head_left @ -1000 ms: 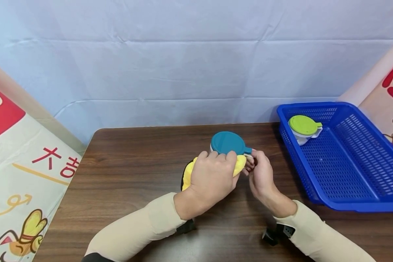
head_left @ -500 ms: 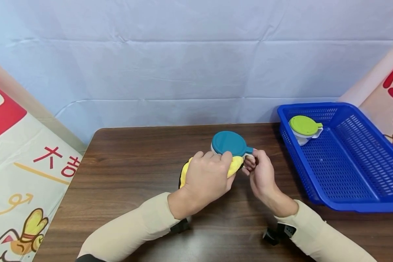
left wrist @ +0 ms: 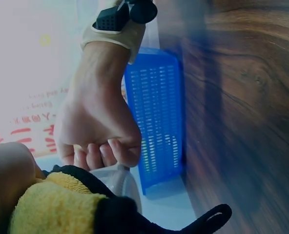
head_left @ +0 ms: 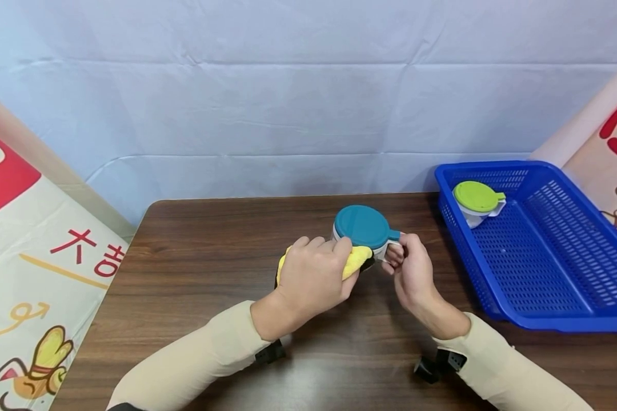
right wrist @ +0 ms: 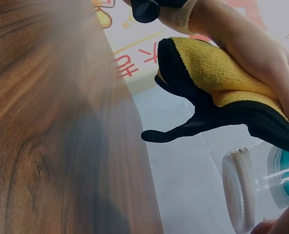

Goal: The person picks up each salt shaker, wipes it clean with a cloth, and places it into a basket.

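Observation:
My right hand (head_left: 415, 275) grips the handle of a clear jar with a teal lid (head_left: 361, 226), its fingers curled through the handle. The jar is lifted off the table, as the right wrist view shows its clear base (right wrist: 239, 183) in the air. My left hand (head_left: 311, 279) holds a bunched yellow towel (head_left: 357, 260) with black edging at the jar's near left side. In the left wrist view the towel (left wrist: 56, 207) overlaps the jar, with a black loop hanging from it. Whether the towel touches the jar is hidden.
On the right of the brown wooden table (head_left: 216, 245) stands a blue plastic basket (head_left: 468, 257). A similar jar with a lime-green lid (head_left: 477, 197) sits in its back left corner. A pale cloth backdrop (head_left: 288, 103) rises behind the table's far edge.
My left hand and the towel have moved left and slightly toward me, uncovering more of the jar's side. The jar and my right hand have shifted a little to the right.

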Tool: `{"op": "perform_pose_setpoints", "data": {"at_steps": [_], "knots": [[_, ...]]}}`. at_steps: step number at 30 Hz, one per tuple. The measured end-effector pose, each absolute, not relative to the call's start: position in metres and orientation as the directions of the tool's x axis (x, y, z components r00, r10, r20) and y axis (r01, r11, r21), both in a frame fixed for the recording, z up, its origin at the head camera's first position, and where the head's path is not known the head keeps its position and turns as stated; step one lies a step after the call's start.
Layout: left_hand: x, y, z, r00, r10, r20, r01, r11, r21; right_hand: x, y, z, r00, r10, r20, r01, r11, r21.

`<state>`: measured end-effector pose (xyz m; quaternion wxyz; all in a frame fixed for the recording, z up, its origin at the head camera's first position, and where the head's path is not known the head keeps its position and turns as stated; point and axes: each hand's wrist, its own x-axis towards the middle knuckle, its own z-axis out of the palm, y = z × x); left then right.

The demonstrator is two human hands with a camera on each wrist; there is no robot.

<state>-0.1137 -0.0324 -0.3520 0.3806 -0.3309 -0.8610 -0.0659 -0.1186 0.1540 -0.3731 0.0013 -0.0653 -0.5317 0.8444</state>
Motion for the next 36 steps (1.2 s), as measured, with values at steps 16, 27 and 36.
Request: {"op": "perform_pose_setpoints", "data": {"at_steps": [16, 27, 36], "knots": [[-0.124, -0.050, -0.359, -0.463, 0.518, 0.719, 0.656, 0.746, -0.115, -0.118, 0.157, -0.374, -0.993, 0.054, -0.106, 0.069, -0.467, -0.882], [-0.132, -0.062, -0.362, -0.504, 0.517, 0.692, 0.659, 0.748, -0.079, -0.119, 0.159, -0.375, -0.993, 0.040, -0.108, 0.078, -0.452, -0.889], [-0.134, -0.064, -0.362, -0.532, 0.499, 0.684, 0.656, 0.754, -0.041, -0.117, 0.159, -0.375, -0.993, 0.038, -0.114, 0.086, -0.442, -0.893]]}}
